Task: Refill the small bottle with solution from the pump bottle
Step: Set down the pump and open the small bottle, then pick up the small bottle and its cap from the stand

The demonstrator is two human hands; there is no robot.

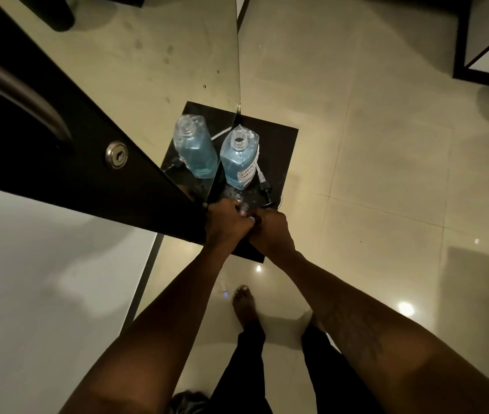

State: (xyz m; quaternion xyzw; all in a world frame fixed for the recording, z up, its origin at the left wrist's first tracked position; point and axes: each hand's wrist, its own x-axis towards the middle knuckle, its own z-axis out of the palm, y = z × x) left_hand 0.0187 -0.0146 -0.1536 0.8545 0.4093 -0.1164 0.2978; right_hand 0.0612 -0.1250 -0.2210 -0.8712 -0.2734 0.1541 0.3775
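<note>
Pump bottle (238, 158): clear plastic, blue liq, neck uncapped | both hands clamped on sm bottle (244, 208)

Mirror wall (177, 70) blocks left; open bottle (238, 158) ahead; right free.
</note>
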